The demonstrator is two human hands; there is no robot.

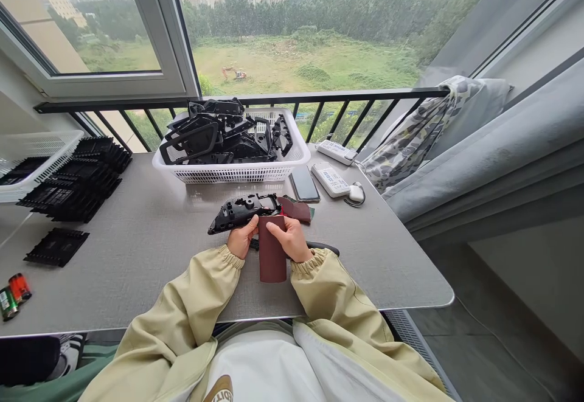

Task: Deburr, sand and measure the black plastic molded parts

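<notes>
Black part (244,212): hard molded plastic, knobby, tapering leftward, held above gray, fine-textured table (374,262). Your left hand (243,238) gripping part's near edge, thumb beside sheet. Brown sheet (272,255): thin, matte, oblong, hanging between your hands. Your right hand (294,239) pinching sheet near top, thumb across its face. Both forearms angled inward, cuffs gathered.

The left hand (243,239) angles toward one o'clock, the right hand (295,241) toward eleven, both curled in a grip.
</notes>
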